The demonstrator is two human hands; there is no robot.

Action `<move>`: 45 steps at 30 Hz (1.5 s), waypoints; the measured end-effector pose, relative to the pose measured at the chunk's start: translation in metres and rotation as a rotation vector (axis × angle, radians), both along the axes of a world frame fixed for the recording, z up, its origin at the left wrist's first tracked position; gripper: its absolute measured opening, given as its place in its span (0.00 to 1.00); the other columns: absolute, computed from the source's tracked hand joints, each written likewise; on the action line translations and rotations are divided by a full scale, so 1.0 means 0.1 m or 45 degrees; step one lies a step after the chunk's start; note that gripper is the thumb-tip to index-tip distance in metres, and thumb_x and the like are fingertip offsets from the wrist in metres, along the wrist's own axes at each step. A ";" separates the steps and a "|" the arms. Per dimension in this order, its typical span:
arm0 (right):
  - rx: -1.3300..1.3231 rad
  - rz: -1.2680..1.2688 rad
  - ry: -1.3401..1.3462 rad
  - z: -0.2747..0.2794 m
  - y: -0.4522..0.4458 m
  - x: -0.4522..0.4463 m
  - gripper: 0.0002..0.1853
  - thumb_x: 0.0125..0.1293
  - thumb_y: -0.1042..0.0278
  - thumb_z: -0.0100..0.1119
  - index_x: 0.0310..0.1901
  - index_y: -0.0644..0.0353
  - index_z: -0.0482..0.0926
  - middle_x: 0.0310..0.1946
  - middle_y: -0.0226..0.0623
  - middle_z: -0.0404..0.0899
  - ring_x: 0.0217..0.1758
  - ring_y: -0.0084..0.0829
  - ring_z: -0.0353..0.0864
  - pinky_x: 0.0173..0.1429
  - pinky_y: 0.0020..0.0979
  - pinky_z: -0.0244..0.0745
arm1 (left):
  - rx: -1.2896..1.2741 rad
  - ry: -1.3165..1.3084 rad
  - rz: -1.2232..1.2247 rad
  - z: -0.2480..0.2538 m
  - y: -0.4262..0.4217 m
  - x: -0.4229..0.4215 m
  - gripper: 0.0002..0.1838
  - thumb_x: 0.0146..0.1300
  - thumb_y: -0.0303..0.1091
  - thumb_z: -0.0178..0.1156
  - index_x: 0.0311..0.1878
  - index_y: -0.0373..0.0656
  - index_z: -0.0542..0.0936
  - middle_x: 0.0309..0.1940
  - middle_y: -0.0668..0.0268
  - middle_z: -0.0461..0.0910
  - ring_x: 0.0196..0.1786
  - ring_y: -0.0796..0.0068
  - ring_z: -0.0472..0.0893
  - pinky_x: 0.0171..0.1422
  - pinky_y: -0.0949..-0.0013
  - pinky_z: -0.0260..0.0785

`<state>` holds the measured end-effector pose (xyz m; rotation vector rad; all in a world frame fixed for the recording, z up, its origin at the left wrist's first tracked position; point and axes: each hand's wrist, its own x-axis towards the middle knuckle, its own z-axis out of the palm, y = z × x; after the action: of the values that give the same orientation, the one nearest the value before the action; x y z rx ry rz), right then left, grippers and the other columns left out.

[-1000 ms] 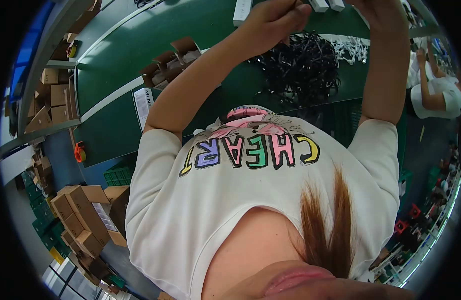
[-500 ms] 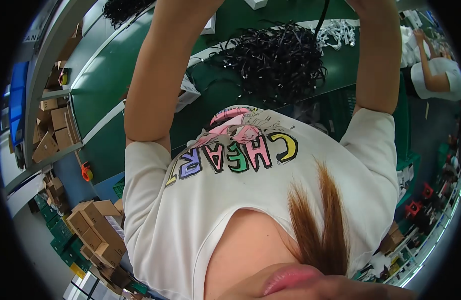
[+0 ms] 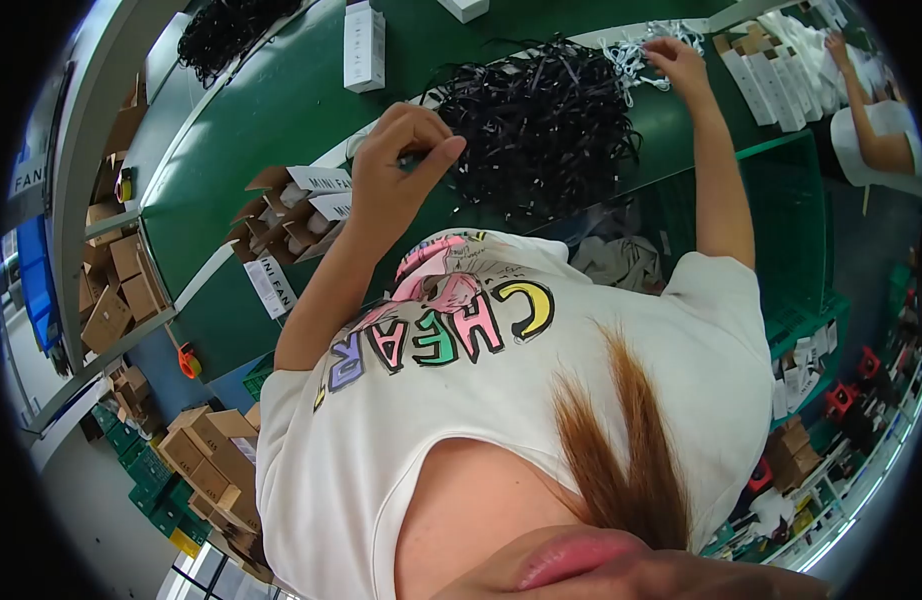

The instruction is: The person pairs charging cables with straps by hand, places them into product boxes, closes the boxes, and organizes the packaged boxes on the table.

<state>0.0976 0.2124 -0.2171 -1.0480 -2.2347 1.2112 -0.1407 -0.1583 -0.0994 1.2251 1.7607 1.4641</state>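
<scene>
My left hand hovers at the left edge of a tangled pile of black straps. Its fingers curl loosely, with a gap between thumb and forefinger and nothing visible in them. My right hand reaches to the far right of that pile. There its fingers are bent together on a small heap of white cords, and the fingertips are partly lost among them. A white box stands on the green table beyond my left hand.
To the left is an open carton with dividers and white "MINI FAN" boxes. More white boxes stand in a row at the right, near a co-worker's arm. A green crate sits by my right elbow. Another black strap pile lies far left.
Both hands have come back into view from beyond the top edge. The black strap that hung near my right hand is gone from there, and that hand is now at the white cords.
</scene>
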 end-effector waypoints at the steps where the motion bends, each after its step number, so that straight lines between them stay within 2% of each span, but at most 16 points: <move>1: 0.156 -0.113 -0.213 -0.45 0.12 0.17 0.12 0.61 0.68 0.60 0.46 0.58 0.83 0.33 0.33 0.84 0.36 0.32 0.81 0.44 0.31 0.75 | 0.085 0.071 -0.016 -0.13 -0.07 -0.03 0.09 0.69 0.35 0.58 0.32 0.43 0.75 0.20 0.75 0.69 0.20 0.84 0.61 0.28 0.79 0.54; 3: 0.648 -0.266 -0.440 -1.07 0.24 0.34 0.13 0.63 0.68 0.56 0.48 0.54 0.82 0.34 0.34 0.84 0.35 0.39 0.81 0.43 0.35 0.75 | 0.166 0.145 -0.014 -0.26 -0.16 0.03 0.09 0.70 0.34 0.57 0.33 0.43 0.75 0.21 0.74 0.70 0.20 0.84 0.60 0.28 0.78 0.55; 5: 0.978 -0.312 -0.435 -1.51 0.32 0.47 0.13 0.64 0.67 0.55 0.50 0.52 0.81 0.35 0.34 0.84 0.35 0.42 0.81 0.42 0.36 0.75 | 0.002 -0.509 0.031 -0.29 -0.30 0.13 0.07 0.70 0.33 0.55 0.36 0.42 0.75 0.23 0.73 0.71 0.20 0.85 0.59 0.27 0.79 0.54; 7: 1.242 -0.279 -0.930 -1.74 0.36 0.53 0.14 0.65 0.67 0.54 0.52 0.50 0.79 0.36 0.35 0.83 0.36 0.46 0.81 0.42 0.40 0.76 | -0.157 -1.154 0.072 -0.26 -0.36 0.18 0.06 0.71 0.32 0.53 0.39 0.41 0.76 0.24 0.72 0.72 0.20 0.85 0.58 0.27 0.81 0.52; 8: 1.241 -0.281 -0.921 -1.72 0.34 0.49 0.14 0.65 0.67 0.54 0.52 0.50 0.79 0.36 0.35 0.83 0.36 0.46 0.81 0.42 0.40 0.76 | -0.155 -1.146 0.074 -0.23 -0.35 0.15 0.06 0.71 0.32 0.53 0.39 0.41 0.76 0.24 0.72 0.72 0.20 0.85 0.58 0.27 0.81 0.52; 12: 0.492 -0.498 -0.511 -1.33 0.23 0.44 0.13 0.67 0.68 0.54 0.52 0.53 0.79 0.36 0.35 0.82 0.33 0.38 0.81 0.41 0.35 0.77 | -0.341 -0.884 0.021 -0.05 -0.34 0.18 0.10 0.72 0.31 0.51 0.51 0.40 0.75 0.25 0.70 0.72 0.20 0.87 0.56 0.25 0.83 0.47; 14: -0.430 -0.451 0.289 -0.93 -0.11 0.09 0.14 0.68 0.67 0.56 0.54 0.56 0.78 0.34 0.34 0.81 0.31 0.26 0.79 0.35 0.25 0.74 | -0.227 -1.142 0.040 -0.10 -0.35 0.12 0.18 0.72 0.29 0.49 0.63 0.40 0.70 0.25 0.70 0.72 0.20 0.88 0.56 0.24 0.85 0.42; 19: -1.127 0.908 0.419 0.71 -2.00 -0.94 0.14 0.67 0.73 0.58 0.54 0.60 0.80 0.34 0.31 0.81 0.27 0.18 0.74 0.32 0.16 0.70 | -0.099 -1.000 -0.041 -0.16 -0.40 -0.09 0.22 0.72 0.28 0.47 0.68 0.43 0.62 0.25 0.67 0.74 0.20 0.88 0.60 0.24 0.85 0.44; 23: -0.776 0.741 0.701 0.91 -2.76 -1.62 0.06 0.63 0.74 0.62 0.42 0.60 0.81 0.29 0.29 0.80 0.26 0.18 0.74 0.30 0.16 0.66 | -0.113 -1.029 0.241 -0.10 -0.63 -0.01 0.16 0.72 0.33 0.51 0.60 0.43 0.69 0.23 0.67 0.75 0.19 0.84 0.63 0.23 0.82 0.49; 25: -0.632 0.658 0.705 0.86 -2.97 -1.94 0.05 0.62 0.75 0.62 0.40 0.60 0.81 0.28 0.29 0.80 0.25 0.18 0.74 0.30 0.16 0.65 | -0.215 -0.396 0.271 -0.19 -0.99 -0.16 0.11 0.72 0.35 0.52 0.53 0.43 0.72 0.22 0.68 0.75 0.19 0.82 0.64 0.23 0.81 0.51; 27: 0.023 1.018 0.096 0.76 -2.92 -2.11 0.07 0.59 0.76 0.66 0.39 0.63 0.80 0.29 0.29 0.80 0.28 0.16 0.73 0.34 0.17 0.68 | -0.332 0.237 0.278 -0.26 -1.24 -0.28 0.09 0.72 0.38 0.52 0.45 0.43 0.76 0.21 0.68 0.74 0.18 0.79 0.66 0.23 0.79 0.54; 33: -0.432 1.068 0.283 0.79 -3.80 -2.40 0.07 0.57 0.76 0.67 0.38 0.62 0.80 0.29 0.30 0.80 0.29 0.18 0.73 0.37 0.19 0.70 | -0.437 1.033 0.434 -0.44 -2.01 -0.27 0.15 0.74 0.39 0.49 0.34 0.40 0.73 0.19 0.71 0.70 0.19 0.80 0.63 0.24 0.73 0.55; 37: -1.205 1.920 0.609 0.69 -3.90 -2.51 0.07 0.54 0.80 0.67 0.35 0.62 0.81 0.30 0.30 0.81 0.31 0.22 0.76 0.37 0.19 0.71 | -0.004 0.774 0.431 -0.55 -2.29 -0.31 0.16 0.74 0.41 0.50 0.32 0.43 0.76 0.21 0.68 0.76 0.18 0.77 0.67 0.24 0.77 0.58; 38: -1.208 1.929 0.597 0.70 -3.99 -2.52 0.07 0.54 0.80 0.67 0.35 0.62 0.81 0.30 0.30 0.81 0.31 0.22 0.76 0.37 0.19 0.71 | -0.003 0.770 0.444 -0.57 -2.36 -0.30 0.16 0.74 0.41 0.50 0.32 0.43 0.76 0.21 0.68 0.76 0.18 0.77 0.67 0.24 0.77 0.58; 42: -0.671 1.626 0.708 0.85 -4.35 -2.55 0.07 0.57 0.79 0.67 0.37 0.62 0.80 0.36 0.32 0.82 0.35 0.22 0.78 0.45 0.22 0.73 | 0.270 -0.672 0.619 -0.62 -2.42 -0.24 0.18 0.75 0.46 0.48 0.35 0.43 0.77 0.22 0.68 0.76 0.20 0.78 0.69 0.25 0.77 0.59; 45: -0.710 1.523 0.556 0.65 -4.41 -2.62 0.08 0.58 0.79 0.66 0.38 0.62 0.79 0.38 0.33 0.82 0.37 0.22 0.78 0.46 0.22 0.74 | 0.292 -0.810 0.579 -0.87 -2.55 -0.38 0.22 0.75 0.51 0.48 0.39 0.42 0.79 0.23 0.68 0.77 0.24 0.78 0.73 0.28 0.76 0.62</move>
<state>-0.1640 -0.2282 -0.1522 0.6031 -2.1314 2.2953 -0.1787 -0.4132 -0.1859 0.3618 1.4927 2.0705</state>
